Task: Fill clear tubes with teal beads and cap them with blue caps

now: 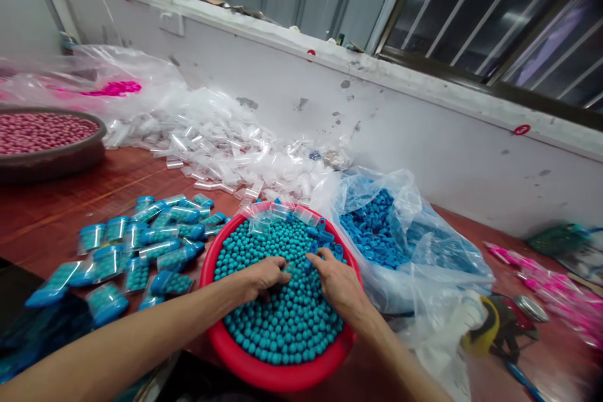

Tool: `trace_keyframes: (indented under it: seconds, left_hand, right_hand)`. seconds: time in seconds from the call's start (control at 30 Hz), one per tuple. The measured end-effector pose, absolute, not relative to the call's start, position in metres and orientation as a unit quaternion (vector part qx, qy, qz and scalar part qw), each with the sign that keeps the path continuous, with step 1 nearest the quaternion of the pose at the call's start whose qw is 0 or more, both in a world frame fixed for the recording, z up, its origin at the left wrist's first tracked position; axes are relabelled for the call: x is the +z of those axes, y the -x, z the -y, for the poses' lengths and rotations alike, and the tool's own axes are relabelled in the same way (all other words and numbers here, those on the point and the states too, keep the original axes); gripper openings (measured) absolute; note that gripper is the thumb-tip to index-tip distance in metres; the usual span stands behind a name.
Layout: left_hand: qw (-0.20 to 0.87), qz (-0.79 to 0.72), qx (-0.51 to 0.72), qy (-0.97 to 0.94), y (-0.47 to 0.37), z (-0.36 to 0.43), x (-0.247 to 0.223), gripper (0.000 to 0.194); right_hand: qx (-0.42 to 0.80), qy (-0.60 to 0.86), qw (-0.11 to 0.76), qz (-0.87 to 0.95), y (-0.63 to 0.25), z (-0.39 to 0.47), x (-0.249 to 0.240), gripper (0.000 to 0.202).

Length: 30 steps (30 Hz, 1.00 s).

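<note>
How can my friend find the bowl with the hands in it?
On the reddish-brown table, look in front of the clear plastic tubes. The round basin there holds teal balls; unlike the brown basin of pink balls, it is bright red.

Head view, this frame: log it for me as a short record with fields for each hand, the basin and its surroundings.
Left hand: over the teal beads; grip unclear
Right hand: fingertips near the blue pieces; grip unclear
Basin: red, round, holding teal beads, blue pieces and a few clear sleeves toward its far side
Left of basin: bead-filled packs with blue ends
Right of basin: clear plastic bag of blue parts
Far left: brown tray of pink beads
</note>
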State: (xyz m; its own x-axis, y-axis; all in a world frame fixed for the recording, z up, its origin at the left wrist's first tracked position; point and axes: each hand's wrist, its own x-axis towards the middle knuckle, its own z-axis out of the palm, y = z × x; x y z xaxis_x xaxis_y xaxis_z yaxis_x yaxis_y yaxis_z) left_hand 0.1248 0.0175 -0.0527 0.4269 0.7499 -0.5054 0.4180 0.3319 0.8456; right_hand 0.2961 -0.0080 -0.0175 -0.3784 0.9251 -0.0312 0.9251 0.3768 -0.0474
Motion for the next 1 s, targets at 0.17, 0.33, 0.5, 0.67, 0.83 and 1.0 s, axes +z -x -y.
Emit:
trace_keyframes:
  seconds: [0.17,0.33,0.5,0.67,0.83,1.0]
  left_hand:
    - [0.702,-0.497,0.145,-0.489,-0.124,-0.022,-0.052,0.019]
    - [0.731,-0.487,0.163,-0.45,-0.126,-0.022,-0.051,0.022]
    - [0.758,-0.436,0.214,-0.436,-0.124,-0.018,-0.047,0.027]
    - [0.733,-0.379,0.303,-0.476,-0.113,-0.009,-0.04,0.023]
    - [0.68,-0.36,0.359,-0.528,-0.109,0.001,-0.04,0.019]
    - [0.65,-0.378,0.352,-0.557,-0.115,0.015,-0.038,0.016]
  right_hand:
    - [-0.117,0.501,-0.048,0.856,-0.296,-0.012,-0.029,0.027]
    - [-0.15,0.522,-0.028,0.839,-0.299,-0.011,-0.038,0.022]
    - [-0.085,0.553,0.024,0.829,-0.301,-0.004,-0.027,0.023]
    - [0.139,0.543,0.194,0.805,-0.297,0.002,-0.019,0.029]
    - [0.275,0.526,0.3,0.746,-0.293,0.012,-0.013,0.026]
    - [0.287,0.499,0.318,0.753,-0.285,0.024,-0.014,0.028]
